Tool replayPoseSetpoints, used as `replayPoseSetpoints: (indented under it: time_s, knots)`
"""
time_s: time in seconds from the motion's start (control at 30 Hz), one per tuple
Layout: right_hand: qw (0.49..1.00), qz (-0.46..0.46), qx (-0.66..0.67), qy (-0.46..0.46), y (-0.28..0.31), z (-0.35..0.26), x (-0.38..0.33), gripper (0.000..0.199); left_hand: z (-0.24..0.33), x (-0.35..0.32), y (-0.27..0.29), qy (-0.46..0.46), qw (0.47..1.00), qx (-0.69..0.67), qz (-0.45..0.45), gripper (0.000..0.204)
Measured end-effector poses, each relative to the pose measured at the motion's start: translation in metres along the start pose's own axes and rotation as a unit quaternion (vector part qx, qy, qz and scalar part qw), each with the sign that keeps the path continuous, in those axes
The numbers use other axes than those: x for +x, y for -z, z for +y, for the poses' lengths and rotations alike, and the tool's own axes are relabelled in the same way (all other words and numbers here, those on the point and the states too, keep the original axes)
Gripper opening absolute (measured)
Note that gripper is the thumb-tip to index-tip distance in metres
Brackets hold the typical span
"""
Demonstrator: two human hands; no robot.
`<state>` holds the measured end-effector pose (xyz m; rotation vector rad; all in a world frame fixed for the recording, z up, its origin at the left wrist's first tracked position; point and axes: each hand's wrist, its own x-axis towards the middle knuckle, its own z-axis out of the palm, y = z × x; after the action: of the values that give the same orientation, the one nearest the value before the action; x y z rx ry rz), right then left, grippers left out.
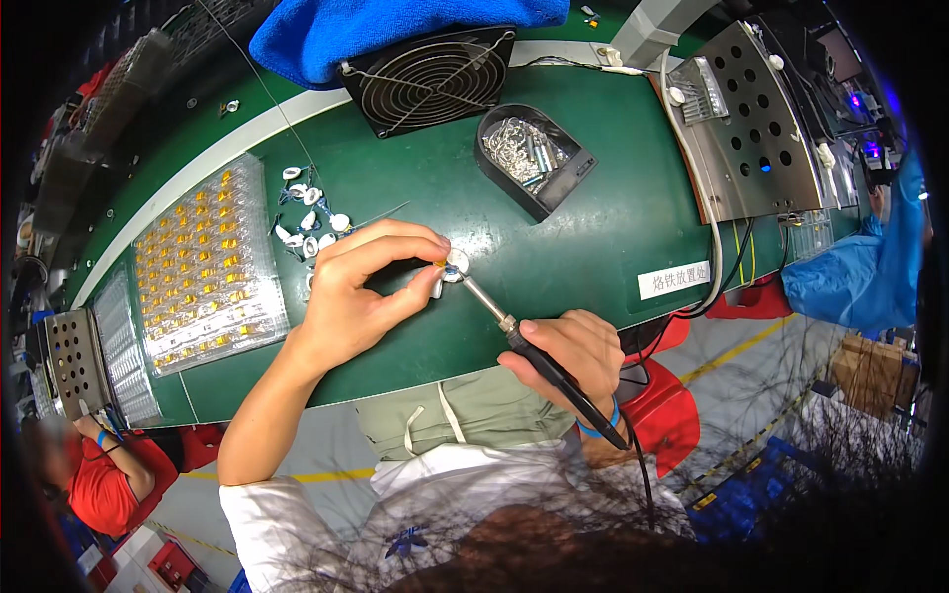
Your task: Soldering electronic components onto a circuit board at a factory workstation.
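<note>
My left hand [348,296] pinches a small yellow-orange part [441,264] between thumb and forefinger. Just beside those fingertips is a small white round piece [459,258] with blue wire on it; whether the fingers touch it too I cannot tell. My right hand [581,358] is closed around the black handle of a soldering iron [487,300]. The iron's metal shaft slants up and left, its tip at the white piece and the blue wire. Several similar white round pieces [310,196] with blue wires lie loose beyond my left hand.
A clear plastic tray [269,296] with rows of yellow-orange parts lies at the left. A black bin [556,194] of metal bits and a black fan [435,89] with a blue cloth [395,30] stand at the back. A perforated metal box [736,183] stands right, its cable nearby.
</note>
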<state>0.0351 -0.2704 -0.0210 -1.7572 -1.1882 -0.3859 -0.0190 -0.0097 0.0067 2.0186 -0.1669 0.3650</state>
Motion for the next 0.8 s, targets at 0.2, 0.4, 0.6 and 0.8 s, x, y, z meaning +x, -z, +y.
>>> replayPoseSetpoints:
  time_s: [0.2, 0.4, 0.6, 0.8]
  knots:
    - [1.000, -0.003, -0.006, -0.003, 0.0005, -0.0012, 0.0007, 0.043, -0.0009, 0.0001, -0.0010, -0.001, 1.000, 0.008, 0.003, 0.020]
    - [1.000, 0.000, -0.006, 0.001, -0.0003, -0.0001, 0.0001, 0.043, -0.0007, -0.0001, -0.0017, -0.016, 1.000, 0.020, 0.008, 0.020]
    - [1.000, -0.003, -0.005, -0.003, -0.0004, -0.0012, 0.0014, 0.042, 0.0004, 0.0001, -0.0016, -0.019, 1.000, 0.019, 0.010, 0.021]
    - [1.000, 0.017, 0.009, -0.023, 0.0030, 0.0000, -0.0052, 0.044, -0.0004, 0.0008, -0.0018, -0.022, 1.000, 0.019, 0.005, 0.021]
